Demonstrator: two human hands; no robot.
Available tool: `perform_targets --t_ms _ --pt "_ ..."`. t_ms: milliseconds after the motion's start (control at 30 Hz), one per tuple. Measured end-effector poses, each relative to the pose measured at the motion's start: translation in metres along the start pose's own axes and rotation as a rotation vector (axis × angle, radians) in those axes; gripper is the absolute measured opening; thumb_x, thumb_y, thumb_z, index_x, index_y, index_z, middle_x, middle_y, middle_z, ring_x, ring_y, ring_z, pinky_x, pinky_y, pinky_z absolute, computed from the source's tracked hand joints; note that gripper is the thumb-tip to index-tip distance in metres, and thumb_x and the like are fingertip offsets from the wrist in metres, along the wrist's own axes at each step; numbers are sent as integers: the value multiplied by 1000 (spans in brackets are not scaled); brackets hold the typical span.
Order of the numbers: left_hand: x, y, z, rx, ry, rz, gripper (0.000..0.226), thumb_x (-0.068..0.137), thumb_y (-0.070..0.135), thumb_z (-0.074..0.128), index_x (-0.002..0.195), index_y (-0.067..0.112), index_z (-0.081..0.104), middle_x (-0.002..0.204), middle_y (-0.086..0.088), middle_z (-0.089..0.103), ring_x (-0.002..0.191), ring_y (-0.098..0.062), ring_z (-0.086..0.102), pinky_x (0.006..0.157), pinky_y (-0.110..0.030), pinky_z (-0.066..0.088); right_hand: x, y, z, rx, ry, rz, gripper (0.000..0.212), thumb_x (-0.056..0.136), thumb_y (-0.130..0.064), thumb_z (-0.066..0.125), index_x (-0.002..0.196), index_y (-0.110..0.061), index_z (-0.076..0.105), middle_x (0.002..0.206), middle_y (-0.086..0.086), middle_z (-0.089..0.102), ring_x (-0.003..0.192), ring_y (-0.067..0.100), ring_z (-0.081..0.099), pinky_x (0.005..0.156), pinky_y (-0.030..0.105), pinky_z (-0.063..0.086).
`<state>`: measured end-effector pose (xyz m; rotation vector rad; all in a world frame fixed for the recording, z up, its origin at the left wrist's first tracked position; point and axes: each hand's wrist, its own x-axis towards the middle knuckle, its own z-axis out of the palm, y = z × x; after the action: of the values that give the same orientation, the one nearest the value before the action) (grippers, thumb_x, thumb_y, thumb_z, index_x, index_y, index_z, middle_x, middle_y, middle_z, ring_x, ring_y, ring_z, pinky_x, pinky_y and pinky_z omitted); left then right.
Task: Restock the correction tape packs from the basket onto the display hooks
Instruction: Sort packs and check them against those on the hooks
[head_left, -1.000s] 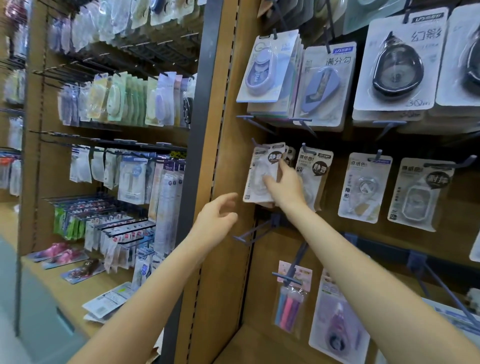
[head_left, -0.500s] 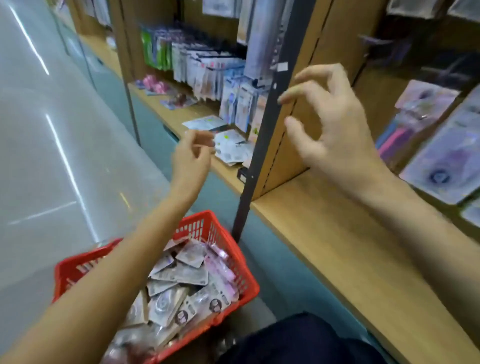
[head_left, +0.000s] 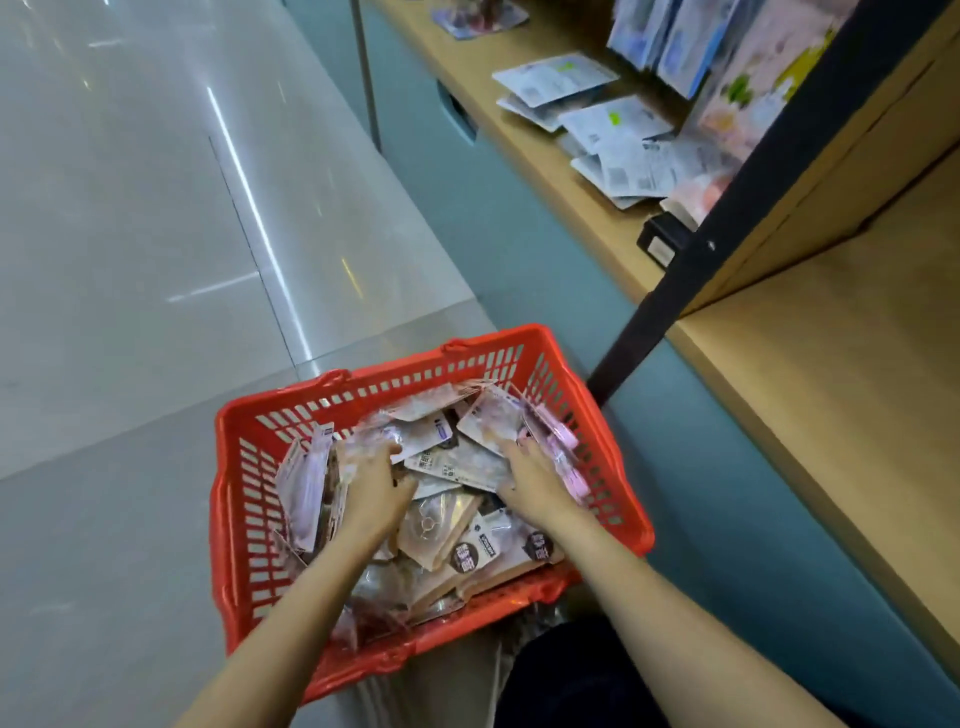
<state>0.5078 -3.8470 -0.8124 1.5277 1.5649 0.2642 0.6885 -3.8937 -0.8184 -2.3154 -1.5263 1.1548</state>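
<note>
Head view: both hands (head_left: 371, 491) inside basket (head_left: 231, 499) rim.

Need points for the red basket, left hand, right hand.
red basket (head_left: 395, 382), head view, on its far rim.
left hand (head_left: 371, 488), head view, on the back of the hand, among the packs.
right hand (head_left: 535, 480), head view, on the back of the hand.
</note>
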Motion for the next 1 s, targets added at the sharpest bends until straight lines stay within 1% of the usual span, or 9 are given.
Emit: perform_targets --t_ms 167,400,567,633,700,800,867,933,1000 --pt "12 -6 27 -218 -12 -164 33 90 10 56 122 8 48 105 -6 58 101 -25 56 89 -38 46 37 -5 21 -18 41 -78 60 89 -8 53 143 -25 31 152 7 20 133 34 32 108 46 34" --pt "27 5 25 -427 87 -244 23 91 11 55 113 3 58 95 -11 62 82 -22 57 83 -39 48 32 -10 18 -9 217 -152 21 87 -22 63 107 -18 64 115 -1 57 103 19 55 91 30 36" --pt "22 10 28 -375 64 -172 22 87 5 59 109 6 60 94 -8 61 86 -20 55 73 -29 45 4 -15 16 -39 -51 -392 15 86 -20 60 82 -11 72 81 7 69 76 20 60 68 31 45" --pt "19 4 26 -321 22 -114 19 85 -4 57 92 12 65 81 0 61 77 -17 56 64 -23 42 6 -16 4 -74 -45 -421 15 88 -19 58 89 -13 71 86 5 70 81 18 61 70 29 45" --pt "15 3 18 -167 -21 -29 28 86 -4 55 73 18 66 72 10 60 63 -8 51 54 -16 37 14 -18 -8 -133 47 -436 27 87 -22 58 113 -13 63 111 6 64 103 22 58 83 32 45" --pt "13 10 3 -113 -115 148 33 86 -4 58 68 23 65 71 11 63 58 -1 54 52 -9 40 20 -23 -10 -384 -225 -413 73 77 -32 72 138 -16 36 144 6 35 133 23 30 110 44 27" --pt "11 18 -3 -201 -160 215 30 86 -4 58 73 23 65 78 6 67 69 2 60 66 -12 48 21 -22 -9 -452 -265 -416 58 75 -30 74 124 -19 45 134 4 48 127 21 39 110 41 25" --pt "9 21 -5 -238 -98 219 22 88 -1 56 83 19 65 88 3 67 82 -5 62 77 -18 50 22 -16 -25 -436 -152 -435 41 78 -29 73 113 -20 53 120 0 58 116 18 52 100 30 35" --pt "13 12 -4 -131 23 196 15 91 7 55 100 16 62 100 2 66 90 -9 61 81 -21 50 24 -5 -57 -362 -25 -366 44 77 -31 73 116 -18 56 117 -1 61 112 19 55 89 27 40"
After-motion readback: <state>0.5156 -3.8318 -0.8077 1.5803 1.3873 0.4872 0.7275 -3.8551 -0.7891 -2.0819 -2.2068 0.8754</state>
